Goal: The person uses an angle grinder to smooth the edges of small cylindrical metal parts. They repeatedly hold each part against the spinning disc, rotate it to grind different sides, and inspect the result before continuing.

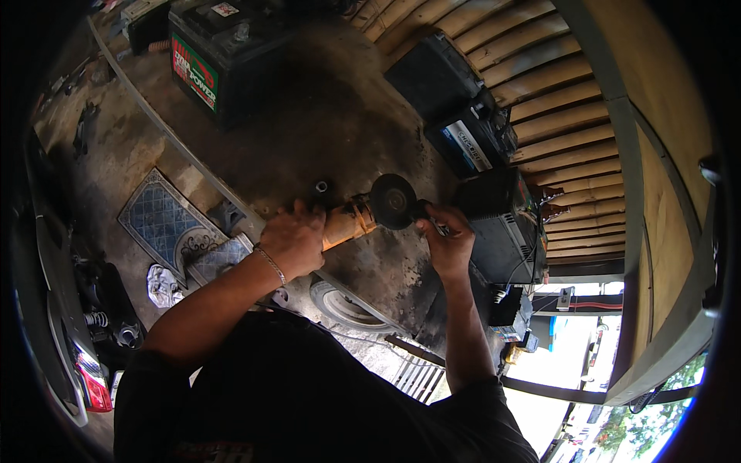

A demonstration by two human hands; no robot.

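My left hand [295,239], with a chain bracelet at the wrist, grips the body of a worn orange-yellow angle grinder [347,224] at the middle of the view. The grinder's round dark disc [395,199] faces up at its right end. My right hand [448,239] is closed just right of the disc, thumb and fingers on a small dark part by its edge that I cannot make out. A small metal ring or socket [322,187] lies on the stained dark worktop [324,116] above my left hand.
Car batteries [208,69] stand at upper left, with more [469,143] and a black case [498,231] along a slatted bamboo wall [563,131] at right. Below the worktop's edge [193,162] are tiles [166,216], a tire [340,301] and motorcycle parts [85,370] at left.
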